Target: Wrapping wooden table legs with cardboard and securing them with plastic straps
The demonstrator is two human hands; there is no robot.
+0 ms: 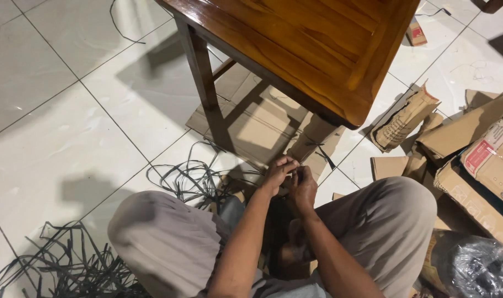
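Tangled black plastic strapping bands (pixel 69 265) are lying on the white tiled floor (pixel 52 110) at left, while the left hand (pixel 278 174) and right hand (pixel 302 186) are pinching closed together on a cardboard-wrapped leg (pixel 312 138) of the glossy brown wooden table (pixel 317 49), torn cardboard pieces (pixel 461 138) at right.

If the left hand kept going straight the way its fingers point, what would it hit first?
Probably the cardboard-wrapped table leg just beyond the fingertips. The left hand points up and right toward it, close beside the right hand; depth is unclear.
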